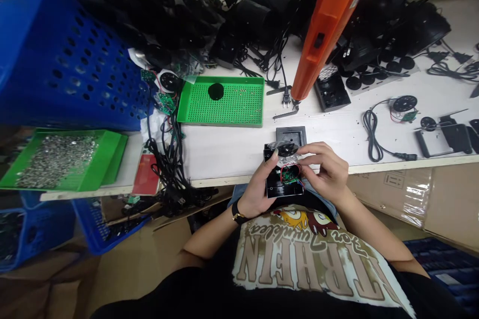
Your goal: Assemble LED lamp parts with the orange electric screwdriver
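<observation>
- Pretty fiddly little job here: the left hand point(258, 184), with a watch point(237, 217) on the wrist, is clamped around a black plastic housing point(274, 188), thumb pressed on top, so it's properly gripping.
- The right hand point(322, 170) has its fingers curled in at a round black disc point(286, 149). Looks like a light pinch, but I can't tell if they're actually clenched on it.
- The housing is held just above the bench edge, nearer the person than the orange electric screwdriver point(329, 25) and a bit left of it.
- Tip: with a grip like this, keep the housing steady in one hand and watch the red wires point(291, 165) so they don't get pinched at the rim.
- A green circuit board point(289, 176) sits in the housing, partly behind the fingers.
- Left of the screwdriver there's a green pegboard tray point(232, 102), with a black square frame point(291, 134) just below the screwdriver's tip.
- Can't see: the right thumb, the housing's underside, or how the wires attach. The screwdriver's top is cut off too.
</observation>
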The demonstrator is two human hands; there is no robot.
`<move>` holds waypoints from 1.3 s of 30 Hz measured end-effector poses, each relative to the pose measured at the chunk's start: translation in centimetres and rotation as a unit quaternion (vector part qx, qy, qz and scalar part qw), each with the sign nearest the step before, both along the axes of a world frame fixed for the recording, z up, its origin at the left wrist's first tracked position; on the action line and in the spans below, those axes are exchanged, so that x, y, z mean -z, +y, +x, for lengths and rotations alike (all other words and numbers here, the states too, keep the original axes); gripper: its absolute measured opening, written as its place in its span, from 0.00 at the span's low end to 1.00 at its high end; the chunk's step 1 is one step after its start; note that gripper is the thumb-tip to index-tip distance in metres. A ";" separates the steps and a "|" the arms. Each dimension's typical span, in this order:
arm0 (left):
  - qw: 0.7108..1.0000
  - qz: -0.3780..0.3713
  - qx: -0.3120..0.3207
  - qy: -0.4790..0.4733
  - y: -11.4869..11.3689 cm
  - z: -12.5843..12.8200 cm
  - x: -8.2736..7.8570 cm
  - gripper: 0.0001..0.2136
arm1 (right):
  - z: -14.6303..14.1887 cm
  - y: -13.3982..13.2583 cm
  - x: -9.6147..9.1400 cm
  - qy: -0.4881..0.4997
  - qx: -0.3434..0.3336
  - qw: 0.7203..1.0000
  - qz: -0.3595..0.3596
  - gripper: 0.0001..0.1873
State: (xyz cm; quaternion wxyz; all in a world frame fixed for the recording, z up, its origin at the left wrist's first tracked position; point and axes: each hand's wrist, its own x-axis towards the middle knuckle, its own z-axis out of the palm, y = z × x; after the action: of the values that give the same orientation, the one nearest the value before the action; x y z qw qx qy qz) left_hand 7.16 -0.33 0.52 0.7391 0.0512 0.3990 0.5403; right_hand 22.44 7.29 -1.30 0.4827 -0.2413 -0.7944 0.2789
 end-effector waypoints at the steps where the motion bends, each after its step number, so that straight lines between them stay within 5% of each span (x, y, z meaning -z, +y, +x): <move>1: 1.000 -0.003 0.002 -0.005 -0.1 0.0 0.0 0.25 | 0.0 0.0 -0.2 -0.004 -0.001 1.000 -0.005 0.10; 20: 0.997 0.075 -0.011 -0.023 -0.2 0.2 -1.4 0.24 | 0.7 -1.2 -2.0 -0.028 -0.017 0.997 0.063 0.14; 30: 0.994 0.033 0.002 -0.107 -0.4 -0.2 0.0 0.26 | -0.4 -0.8 -2.5 -0.049 -0.018 0.997 0.055 0.15; 35: 0.994 0.040 -0.021 -0.105 -0.1 -0.4 1.1 0.30 | 0.4 -1.1 -0.9 -0.031 0.001 0.990 0.137 0.19; 39: 0.996 0.041 -0.084 0.002 0.1 -2.0 2.2 0.31 | 1.8 -1.2 0.0 -0.036 -0.003 0.974 0.222 0.18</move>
State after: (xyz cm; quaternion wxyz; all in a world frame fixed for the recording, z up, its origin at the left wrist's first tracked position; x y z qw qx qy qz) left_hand 5.16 -0.25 -1.71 0.6876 0.0493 0.3811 0.6160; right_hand 24.24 6.08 -1.29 0.4946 -0.1358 -0.8539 0.0886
